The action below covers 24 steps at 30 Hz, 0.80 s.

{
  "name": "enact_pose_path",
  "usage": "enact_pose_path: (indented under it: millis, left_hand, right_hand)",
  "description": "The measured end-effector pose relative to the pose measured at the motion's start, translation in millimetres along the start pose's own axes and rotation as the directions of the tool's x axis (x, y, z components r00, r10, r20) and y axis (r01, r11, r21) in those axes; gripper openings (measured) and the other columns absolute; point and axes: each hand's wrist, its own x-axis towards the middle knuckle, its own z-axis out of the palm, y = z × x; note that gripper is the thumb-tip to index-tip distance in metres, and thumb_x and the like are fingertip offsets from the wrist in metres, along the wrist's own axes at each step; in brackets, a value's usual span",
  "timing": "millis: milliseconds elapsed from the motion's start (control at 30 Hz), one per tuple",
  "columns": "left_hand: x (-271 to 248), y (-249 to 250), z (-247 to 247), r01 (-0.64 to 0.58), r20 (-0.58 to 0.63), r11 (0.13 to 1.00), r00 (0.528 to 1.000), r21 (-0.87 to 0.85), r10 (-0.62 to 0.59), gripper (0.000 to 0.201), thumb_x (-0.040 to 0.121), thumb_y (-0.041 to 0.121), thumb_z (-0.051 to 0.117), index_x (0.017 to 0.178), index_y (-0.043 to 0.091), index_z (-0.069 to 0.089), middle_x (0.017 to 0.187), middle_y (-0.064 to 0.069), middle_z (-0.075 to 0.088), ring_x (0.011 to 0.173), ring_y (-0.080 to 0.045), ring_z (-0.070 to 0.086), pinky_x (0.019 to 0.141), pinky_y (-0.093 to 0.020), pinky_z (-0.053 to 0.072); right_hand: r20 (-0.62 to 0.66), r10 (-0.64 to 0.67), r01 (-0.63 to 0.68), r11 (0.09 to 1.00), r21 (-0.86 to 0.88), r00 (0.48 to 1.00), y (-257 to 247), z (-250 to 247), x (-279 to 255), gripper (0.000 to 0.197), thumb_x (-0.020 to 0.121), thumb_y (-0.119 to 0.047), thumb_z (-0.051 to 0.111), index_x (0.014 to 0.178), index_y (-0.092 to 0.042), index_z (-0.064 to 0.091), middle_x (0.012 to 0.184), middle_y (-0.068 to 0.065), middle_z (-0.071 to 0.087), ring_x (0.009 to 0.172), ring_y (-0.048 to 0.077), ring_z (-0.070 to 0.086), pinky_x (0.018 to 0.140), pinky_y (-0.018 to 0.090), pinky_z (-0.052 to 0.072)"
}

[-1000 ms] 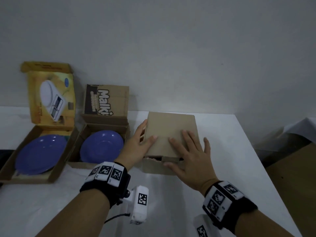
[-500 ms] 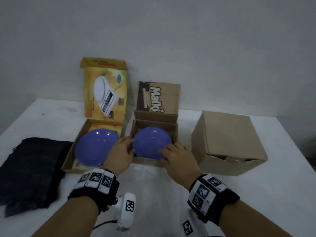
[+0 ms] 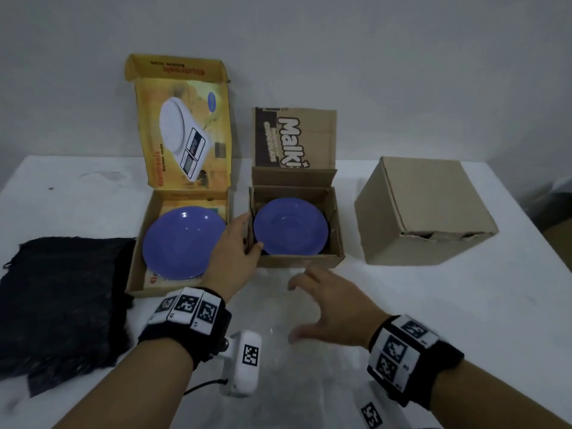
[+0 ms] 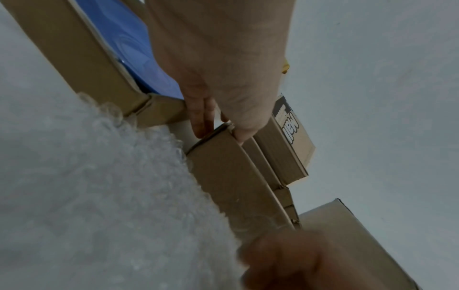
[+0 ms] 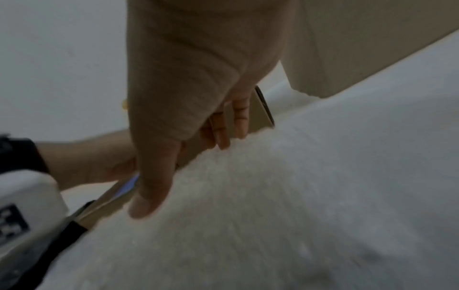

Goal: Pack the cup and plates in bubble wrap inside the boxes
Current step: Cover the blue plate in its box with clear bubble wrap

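A small blue plate (image 3: 291,227) lies in the open brown Malki box (image 3: 335,243). A bigger blue plate (image 3: 182,243) lies in the open yellow scale box (image 3: 136,264) to its left. My left hand (image 3: 252,230) pinches the Malki box's left wall near the front corner, thumb inside by the plate's rim, fingers outside; the left wrist view shows this left hand (image 4: 218,125) on the corner of the brown box (image 4: 223,166). My right hand (image 3: 301,309) hovers with relaxed, spread fingers over a clear bubble wrap sheet (image 3: 288,360) and holds nothing. No cup is in view.
A closed plain cardboard box (image 3: 424,212) stands at the right. A black cloth (image 3: 62,305) lies at the left. Both open lids lean against the wall. The white table (image 3: 464,320) has bare surface at the front right, and its right edge is near the closed box.
Both hands left the closed box and went left to the Malki box. The right hand then drew back over the bubble wrap, while the left took hold of the box's left wall.
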Motion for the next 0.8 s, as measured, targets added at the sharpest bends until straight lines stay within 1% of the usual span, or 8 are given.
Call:
enact_pose_path:
  millis: [67, 267, 367, 467, 600, 633, 700, 800]
  left_hand:
    - [1, 0, 1, 0.020, 0.038, 1.000, 0.999, 0.000, -0.020, 0.057, 0.094, 0.020, 0.054, 0.145, 0.022, 0.030, 0.146, 0.000, 0.040, 0.130, -0.021, 0.043, 0.105, -0.039, 0.041]
    - [1, -3, -1, 0.018, 0.022, 1.000, 1.000, -0.019, -0.018, 0.055, 0.093, 0.018, 0.055, 0.142, 0.029, 0.033, 0.140, 0.002, 0.048, 0.120, -0.021, 0.053, 0.097, -0.037, 0.047]
    - [0, -2, 1, 0.011, -0.002, 1.000, 1.000, 0.005, -0.011, 0.052, 0.093, 0.020, 0.055, 0.140, 0.029, 0.035, 0.138, 0.002, 0.050, 0.118, -0.021, 0.054, 0.093, -0.033, 0.045]
    - [2, -4, 0, 0.021, 0.002, 1.000, 1.000, -0.004, -0.021, 0.051, 0.092, 0.021, 0.056, 0.139, 0.030, 0.035, 0.138, 0.003, 0.050, 0.118, -0.022, 0.055, 0.091, -0.032, 0.044]
    - [2, -3, -1, 0.043, 0.006, 0.999, 0.999, 0.003, -0.043, 0.051, 0.092, 0.021, 0.056, 0.138, 0.030, 0.036, 0.138, 0.003, 0.049, 0.121, -0.021, 0.052, 0.093, -0.031, 0.043]
    - [2, -2, -2, 0.051, 0.007, 0.999, 0.999, 0.002, -0.051, 0.051, 0.092, 0.021, 0.057, 0.138, 0.030, 0.036, 0.139, 0.004, 0.049, 0.122, -0.021, 0.052, 0.093, -0.031, 0.042]
    - [2, -2, -1, 0.056, 0.010, 0.998, 0.998, 0.002, -0.056, 0.051, 0.092, 0.022, 0.057, 0.138, 0.030, 0.036, 0.139, 0.004, 0.048, 0.122, -0.020, 0.051, 0.093, -0.030, 0.041]
    - [2, -2, 0, 0.051, 0.008, 0.999, 0.999, 0.000, -0.051, 0.051, 0.091, 0.021, 0.058, 0.137, 0.030, 0.037, 0.138, 0.003, 0.049, 0.120, -0.020, 0.052, 0.090, -0.027, 0.041]
  right_hand:
    - [0.102, -0.008, 0.012, 0.999, -0.044, 0.995, 2, 15, -4, 0.059, 0.071, -0.061, 0.068, 0.119, -0.031, 0.050, 0.115, -0.005, 0.047, 0.102, 0.014, 0.044, 0.086, 0.030, 0.043]
    - [-0.098, 0.062, -0.041, 0.979, 0.199, 0.993, 12, 5, -6, 0.010, 0.077, -0.026, 0.067, 0.077, -0.022, 0.057, 0.081, -0.006, 0.055, 0.075, 0.009, 0.050, 0.072, 0.030, 0.046]
    - [-0.213, 0.212, -0.129, 0.929, 0.346, 0.954, 18, -9, -5, 0.028, 0.078, -0.008, 0.057, 0.069, -0.029, 0.040, 0.063, -0.008, 0.046, 0.058, 0.013, 0.047, 0.060, 0.034, 0.047]
    - [-0.307, 0.324, -0.145, 0.862, 0.486, 0.895, 22, -21, 0, 0.038, 0.080, 0.008, 0.044, 0.075, -0.030, 0.044, 0.062, -0.007, 0.048, 0.048, 0.008, 0.047, 0.048, 0.027, 0.046]
    - [-0.384, 0.464, -0.075, 0.708, 0.702, 0.798, 17, -33, 10, 0.015, 0.081, -0.019, 0.045, 0.083, -0.029, 0.056, 0.090, 0.002, 0.057, 0.063, 0.010, 0.051, 0.055, 0.016, 0.043]
    - [-0.348, 0.449, -0.079, 0.697, 0.713, 0.823, 16, -34, 12, 0.011, 0.080, -0.029, 0.054, 0.090, -0.031, 0.055, 0.101, -0.001, 0.052, 0.075, 0.007, 0.052, 0.063, 0.010, 0.043]
    - [-0.233, 0.335, -0.140, 0.793, 0.594, 0.913, 15, -34, 12, 0.049, 0.070, -0.046, 0.077, 0.106, -0.031, 0.048, 0.111, -0.006, 0.039, 0.094, 0.001, 0.048, 0.075, 0.007, 0.041]
    - [-0.027, 0.148, -0.141, 0.973, 0.183, 0.989, 7, -22, 11, 0.078, 0.056, -0.068, 0.075, 0.118, -0.032, 0.044, 0.114, -0.008, 0.029, 0.101, 0.010, 0.041, 0.088, 0.024, 0.041]
